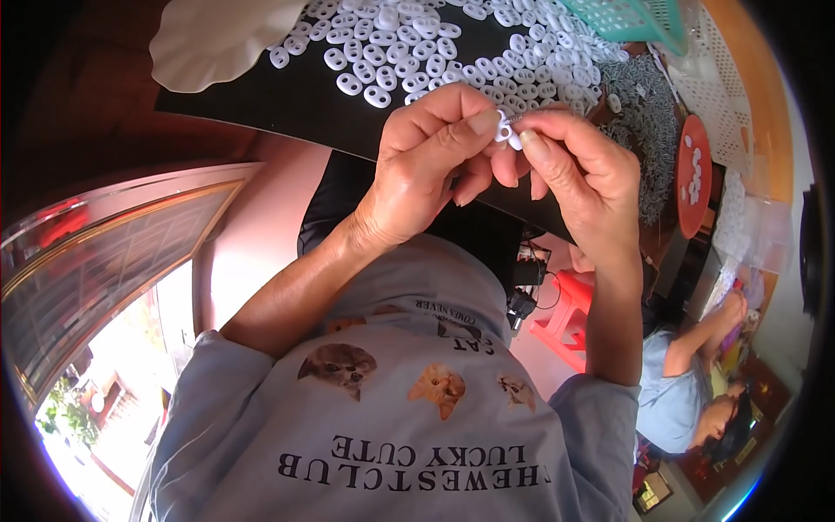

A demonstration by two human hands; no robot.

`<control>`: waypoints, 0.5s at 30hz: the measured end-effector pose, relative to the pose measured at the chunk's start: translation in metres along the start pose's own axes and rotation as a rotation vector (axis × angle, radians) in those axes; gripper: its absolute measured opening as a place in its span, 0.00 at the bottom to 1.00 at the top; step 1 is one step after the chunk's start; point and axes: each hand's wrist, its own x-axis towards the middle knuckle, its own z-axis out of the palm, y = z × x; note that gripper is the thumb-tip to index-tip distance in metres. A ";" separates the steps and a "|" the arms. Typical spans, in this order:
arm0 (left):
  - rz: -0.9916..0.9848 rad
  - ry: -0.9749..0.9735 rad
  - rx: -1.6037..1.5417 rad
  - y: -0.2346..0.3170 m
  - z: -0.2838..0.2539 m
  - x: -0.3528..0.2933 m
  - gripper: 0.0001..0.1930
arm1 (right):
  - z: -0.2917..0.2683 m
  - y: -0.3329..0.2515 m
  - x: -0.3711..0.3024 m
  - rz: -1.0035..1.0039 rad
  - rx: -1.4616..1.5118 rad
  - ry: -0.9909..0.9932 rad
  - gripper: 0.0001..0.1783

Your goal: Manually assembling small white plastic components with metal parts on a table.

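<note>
In front of me, at the table's near edge, my left hand (439,143) is closed, with thumb and fingers pinching a small white plastic piece with holes (504,130). My right hand (578,161) is closed too, its thumb and index fingertip pressed to the right side of that piece. A thin grey metal part, which looks like a small spring (515,117), sticks out beside the right index fingertip. Fingers cover much of the piece. Just beyond lie many loose white oval plastic pieces with two holes (383,74) on the dark table (261,109).
A heap of small grey metal parts (648,122) lies to the right, beside a red plate (693,174) with white bits. Beyond are a teal basket (635,22) and a white scalloped dish (209,43). Another person (687,391) sits at right, near a red stool (565,317).
</note>
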 end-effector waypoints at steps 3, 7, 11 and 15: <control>-0.011 -0.001 -0.024 0.001 -0.002 -0.001 0.11 | -0.003 0.000 0.002 0.026 -0.002 -0.048 0.06; -0.037 -0.020 0.024 0.001 -0.003 -0.001 0.11 | -0.008 -0.002 0.006 0.180 0.090 -0.152 0.06; -0.041 0.015 0.074 0.001 0.002 -0.002 0.10 | -0.015 0.000 0.004 0.233 0.188 -0.194 0.09; -0.056 -0.026 0.093 0.005 0.000 -0.003 0.09 | -0.022 0.008 0.002 0.236 0.057 -0.090 0.12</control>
